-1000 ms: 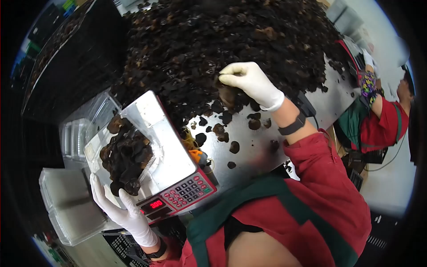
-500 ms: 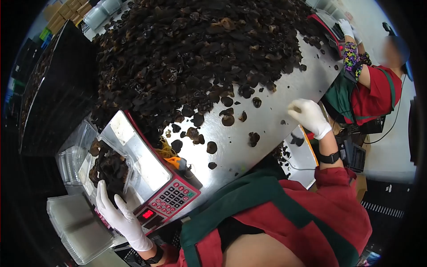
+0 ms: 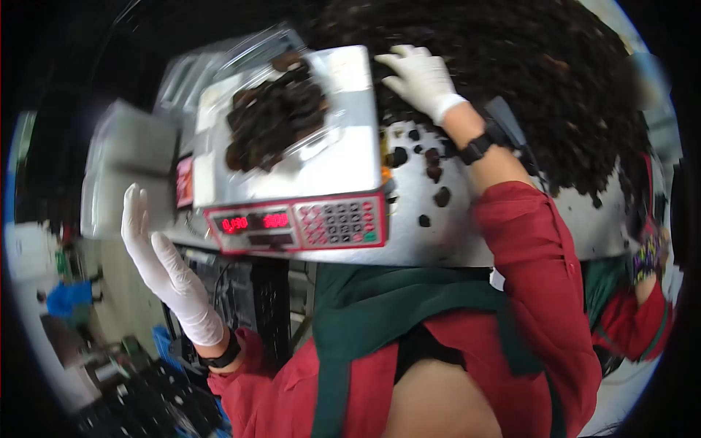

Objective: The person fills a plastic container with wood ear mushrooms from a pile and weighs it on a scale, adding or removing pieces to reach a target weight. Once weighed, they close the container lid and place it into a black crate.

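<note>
A red-framed weighing scale (image 3: 343,164) with lit red digits carries a clear plastic tray (image 3: 325,139) filled with dark, curled dried pieces (image 3: 277,117). Off the scale's lower left side my left hand (image 3: 168,270), in a white glove, is raised with its fingers stretched out and nothing in it. My right hand (image 3: 423,80), also white-gloved, is at the edge of the big dark heap (image 3: 511,66), just right of the scale. Its fingers are spread and no piece shows in it.
Stacked clear containers (image 3: 131,168) stand left of the scale. Loose dark pieces (image 3: 442,196) are scattered on the metal table (image 3: 467,233). A co-worker in red (image 3: 635,321) is at the far right. Another person in blue (image 3: 69,299) is in the left background.
The view has swung to the left. My right hand has moved from the table's right side to the heap beside the scale. My left hand has come away from the tray.
</note>
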The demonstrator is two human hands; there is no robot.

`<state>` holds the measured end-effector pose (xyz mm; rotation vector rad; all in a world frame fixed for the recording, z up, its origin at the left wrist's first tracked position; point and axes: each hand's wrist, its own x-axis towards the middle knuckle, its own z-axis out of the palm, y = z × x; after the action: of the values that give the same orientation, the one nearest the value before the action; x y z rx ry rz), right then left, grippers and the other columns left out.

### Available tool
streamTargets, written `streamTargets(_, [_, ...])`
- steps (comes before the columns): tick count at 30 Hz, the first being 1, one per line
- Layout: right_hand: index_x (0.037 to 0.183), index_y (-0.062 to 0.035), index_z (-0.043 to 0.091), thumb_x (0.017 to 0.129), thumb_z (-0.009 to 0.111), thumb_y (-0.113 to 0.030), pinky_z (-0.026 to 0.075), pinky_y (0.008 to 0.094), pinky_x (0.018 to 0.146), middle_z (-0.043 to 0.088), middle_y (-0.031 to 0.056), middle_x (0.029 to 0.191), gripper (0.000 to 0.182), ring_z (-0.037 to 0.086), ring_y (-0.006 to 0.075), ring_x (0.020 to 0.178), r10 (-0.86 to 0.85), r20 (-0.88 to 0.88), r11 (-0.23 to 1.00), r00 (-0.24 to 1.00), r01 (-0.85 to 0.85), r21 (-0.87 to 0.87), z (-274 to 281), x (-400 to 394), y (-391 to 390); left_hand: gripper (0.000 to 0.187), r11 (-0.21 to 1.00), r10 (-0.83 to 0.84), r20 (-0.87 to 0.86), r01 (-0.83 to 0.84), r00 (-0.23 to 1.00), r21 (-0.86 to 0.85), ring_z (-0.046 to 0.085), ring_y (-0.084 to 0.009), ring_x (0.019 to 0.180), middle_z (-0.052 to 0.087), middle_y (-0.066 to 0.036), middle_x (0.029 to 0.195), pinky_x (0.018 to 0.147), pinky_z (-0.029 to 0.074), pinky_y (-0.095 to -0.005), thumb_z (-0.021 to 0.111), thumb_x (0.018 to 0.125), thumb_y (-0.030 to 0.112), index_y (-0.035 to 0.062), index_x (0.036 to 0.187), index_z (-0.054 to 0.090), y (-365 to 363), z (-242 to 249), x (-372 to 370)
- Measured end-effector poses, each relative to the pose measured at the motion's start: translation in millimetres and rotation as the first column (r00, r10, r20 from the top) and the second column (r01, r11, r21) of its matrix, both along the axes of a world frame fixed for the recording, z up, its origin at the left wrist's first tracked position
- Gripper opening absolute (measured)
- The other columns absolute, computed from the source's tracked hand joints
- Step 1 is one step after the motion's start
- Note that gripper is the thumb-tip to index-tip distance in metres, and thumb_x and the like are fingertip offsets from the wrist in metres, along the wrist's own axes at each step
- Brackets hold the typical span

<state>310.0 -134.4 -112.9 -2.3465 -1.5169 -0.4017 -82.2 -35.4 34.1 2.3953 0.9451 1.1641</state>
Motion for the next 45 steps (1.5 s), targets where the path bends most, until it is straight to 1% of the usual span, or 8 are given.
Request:
streamTargets(3, [0.104, -0.0177, 0.071, 0.085, 0.071, -0.033, 0.056, 0.0376, 0.077, 0.064, 0.0036, 0.099, 0.024, 0.064, 0.0241, 0.098, 0.010, -0.047, 0.991, 0.999, -0.003, 0.136, -9.8, 5.5, -12.0, 0.052, 0.998, 0.049, 0.001, -0.049, 0.999, 0.042, 0.049, -0.0269, 0.131, 0.050, -0.016, 0.143, 0.114, 0.033, -0.0428, 0.038, 0.107, 0.035, -0.0029, 0.143, 0.044, -0.1, 0.5, -25.5])
streamTargets(11, [0.099, -0.0051, 0.074, 0.090, 0.071, -0.023, 0.050, 0.0315, 0.073, 0.072, 0.0077, 0.091, 0.020, 0.067, 0.0175, 0.082, 0.019, -0.491, 0.895, 0.871, 0.204, 0.397, 21.4, 33.0, -59.7, 0.043, 0.997, -0.010, -0.013, 0.009, 1.000, -0.077, 0.053, -0.0294, 0.126, 0.052, -0.018, 0.140, 0.109, 0.037, -0.0410, 0.045, 0.104, 0.022, -0.0045, 0.138, 0.048, 11.0, -19.5, -21.9])
streamTargets(16, [0.111, 0.0015, 0.072, 0.094, 0.069, -0.024, 0.047, 0.0260, 0.090, 0.072, 0.0032, 0.105, 0.031, 0.061, 0.0092, 0.098, 0.295, -0.874, 0.798, 0.387, 0.404, 0.448, 49.2, 13.4, -90.2, 0.039, 0.987, -0.162, -0.056, 0.162, 0.985, -0.010, 0.054, -0.0342, 0.124, 0.056, -0.021, 0.134, 0.108, 0.038, -0.0421, 0.049, 0.095, 0.004, -0.0068, 0.133, 0.054, -7.8, -21.2, 15.9])
streamTargets(21, [0.119, 0.0025, 0.068, 0.097, 0.065, -0.028, 0.043, 0.0259, 0.099, 0.071, 0.0053, 0.113, 0.037, 0.061, 0.0107, 0.106, 0.326, -0.942, 0.830, 0.074, 0.455, 0.323, 44.5, -10.8, -110.8, 0.040, 0.878, -0.473, -0.122, 0.479, 0.872, 0.015, 0.062, -0.0369, 0.109, 0.065, -0.022, 0.119, 0.095, 0.049, -0.0430, 0.055, 0.082, -0.008, -0.0049, 0.121, 0.063, -45.1, -28.1, 54.7])
streamTargets(26, [0.115, 0.0002, 0.070, 0.100, 0.062, -0.027, 0.046, 0.0251, 0.092, 0.070, 0.0006, 0.106, 0.032, 0.059, 0.0072, 0.099, 0.340, -0.940, 0.870, -0.005, 0.380, 0.313, 38.3, -30.4, -133.4, 0.038, 0.720, -0.694, -0.052, 0.690, 0.718, -0.076, 0.066, -0.0319, 0.099, 0.067, -0.016, 0.112, 0.088, 0.051, -0.0393, 0.065, 0.078, -0.006, 0.0012, 0.115, 0.067, -88.2, -32.8, 132.4])
streamTargets(38, [0.111, 0.0010, 0.070, 0.100, 0.061, -0.036, 0.046, 0.0243, 0.081, 0.067, -0.0041, 0.093, 0.040, 0.053, 0.0028, 0.088, 0.333, -0.943, 0.931, 0.005, 0.159, 0.329, 29.8, -57.2, -169.3, 0.013, 0.698, -0.643, 0.066, 0.620, 0.763, -0.358, 0.065, -0.0218, 0.083, 0.067, -0.009, 0.090, 0.075, 0.051, -0.0302, 0.070, 0.084, -0.002, 0.0036, 0.096, 0.070, -121.5, -73.9, 206.4])
streamTargets(43, [0.105, 0.0016, 0.069, 0.100, 0.055, -0.048, 0.046, 0.0225, 0.077, 0.064, -0.0056, 0.088, 0.052, 0.051, 0.0020, 0.083, 0.372, -0.919, 0.902, -0.129, 0.284, 0.325, 25.0, -47.1, -178.5, 0.007, 0.777, -0.577, 0.015, 0.554, 0.817, -0.299, 0.061, -0.0043, 0.072, 0.065, 0.000, 0.084, 0.063, 0.048, -0.0212, 0.065, 0.092, 0.000, 0.0026, 0.097, 0.068, -119.6, -78.8, 200.0])
streamTargets(45, [0.106, -0.0005, 0.069, 0.100, 0.056, -0.048, 0.047, 0.0227, 0.075, 0.064, -0.0045, 0.088, 0.050, 0.052, 0.0019, 0.082, 0.375, -0.911, 0.881, -0.170, 0.372, 0.293, 18.1, -43.3, -178.5, 0.006, 0.678, -0.512, 0.105, 0.477, 0.852, -0.560, 0.061, -0.0060, 0.069, 0.063, -0.001, 0.081, 0.062, 0.048, -0.0205, 0.061, 0.095, 0.001, 0.0021, 0.100, 0.064, -122.4, -79.8, 195.5])
